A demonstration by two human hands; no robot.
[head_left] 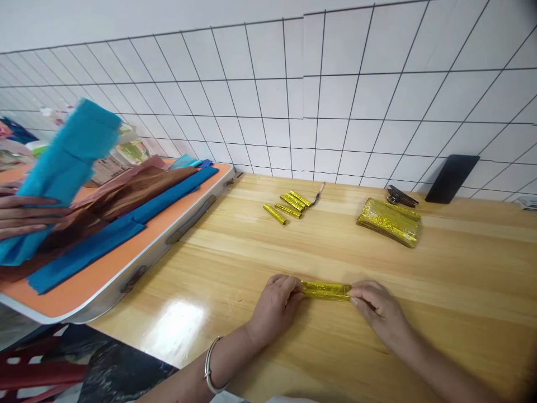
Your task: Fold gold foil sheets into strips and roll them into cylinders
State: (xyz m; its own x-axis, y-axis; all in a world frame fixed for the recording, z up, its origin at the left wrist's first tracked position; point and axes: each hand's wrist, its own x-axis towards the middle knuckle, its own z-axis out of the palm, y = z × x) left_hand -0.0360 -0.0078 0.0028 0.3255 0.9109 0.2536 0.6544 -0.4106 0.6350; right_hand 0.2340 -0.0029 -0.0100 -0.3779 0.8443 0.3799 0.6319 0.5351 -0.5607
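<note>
With the gold strip (326, 290) as my clock centre, a co-worker's hand (31, 215) between nine and ten grips a limp blue sheet (71, 162), held up over the orange surface (104, 266). Narrow gold pieces (293, 201) lie near eleven, apparently set aside within reach; they look slim and crinkled. At nine, my left hand (277, 302) is closed on the strip's end; at three, my right hand (380, 308) pinches the other between thumb and fingers. The opposed grips probably keep this shiny, creased, foil-like length straight on the smooth wooden surface (218, 268). Between one and two, the glossy rectangular gold stack (388, 221) sits neatly piled, perhaps for easy picking.
</note>
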